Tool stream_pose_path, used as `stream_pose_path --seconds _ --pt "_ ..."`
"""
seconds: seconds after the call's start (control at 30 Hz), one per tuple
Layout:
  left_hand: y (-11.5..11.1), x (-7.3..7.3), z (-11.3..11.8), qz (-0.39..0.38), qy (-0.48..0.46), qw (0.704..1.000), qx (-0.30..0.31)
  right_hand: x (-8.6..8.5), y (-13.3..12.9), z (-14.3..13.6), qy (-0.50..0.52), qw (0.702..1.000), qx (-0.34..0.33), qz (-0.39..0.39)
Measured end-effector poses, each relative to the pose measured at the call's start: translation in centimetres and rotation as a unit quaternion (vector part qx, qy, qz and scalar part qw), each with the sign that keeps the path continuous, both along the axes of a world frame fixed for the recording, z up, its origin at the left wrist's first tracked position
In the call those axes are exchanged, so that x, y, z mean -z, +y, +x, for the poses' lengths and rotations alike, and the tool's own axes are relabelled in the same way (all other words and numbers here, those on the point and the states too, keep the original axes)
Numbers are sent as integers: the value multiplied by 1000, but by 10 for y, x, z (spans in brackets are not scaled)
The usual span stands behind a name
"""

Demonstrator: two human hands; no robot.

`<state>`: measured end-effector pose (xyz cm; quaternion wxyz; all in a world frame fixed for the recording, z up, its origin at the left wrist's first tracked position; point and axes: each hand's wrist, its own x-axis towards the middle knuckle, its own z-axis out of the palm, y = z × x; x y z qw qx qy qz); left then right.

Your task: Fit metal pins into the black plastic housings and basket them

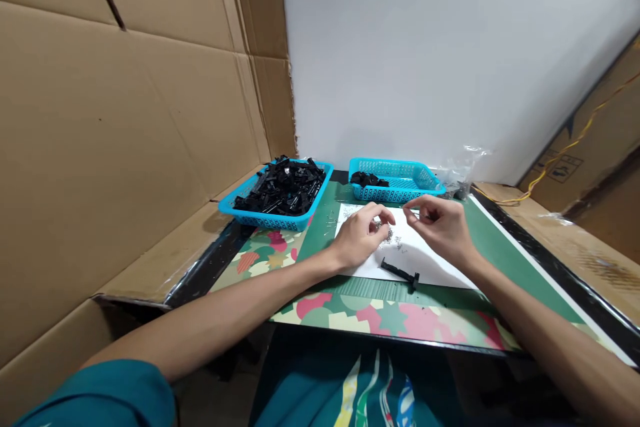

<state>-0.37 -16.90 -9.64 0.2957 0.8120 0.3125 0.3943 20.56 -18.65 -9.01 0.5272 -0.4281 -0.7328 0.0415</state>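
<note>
Glossy plastic is shown by the baskets, matt plastic by the bar, shiny metal by the bits. The sheet is made of smooth paper, the sleeve of matt cloth, the bag of crinkled, glossy film.

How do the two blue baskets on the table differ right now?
The left basket is heaped with black parts; the right basket holds just a small pile toward its left end. The left basket also looks larger in this view than the right basket. Both are blue with perforated sides.
</note>
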Motion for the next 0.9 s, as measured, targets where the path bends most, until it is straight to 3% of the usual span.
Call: stream_pose_path --seconds 0.2,0.3,0.4,0.73,0.9 --pt "-15 -3 1 148 173 967 118 -4 6 13 55 998 34 -25" --pt "-21 -2 5 219 216 936 170 -2 8 14 55 997 30 -34" --pt "-20 0 7 241 224 921 210 -2 9 13 46 998 17 -36" --pt "-20 -3 -3 227 239 922 204 -8 8 17 68 996 0 -58" --pt "-19 -1 -4 256 264 906 209 -9 10 21 80 994 -16 -68"
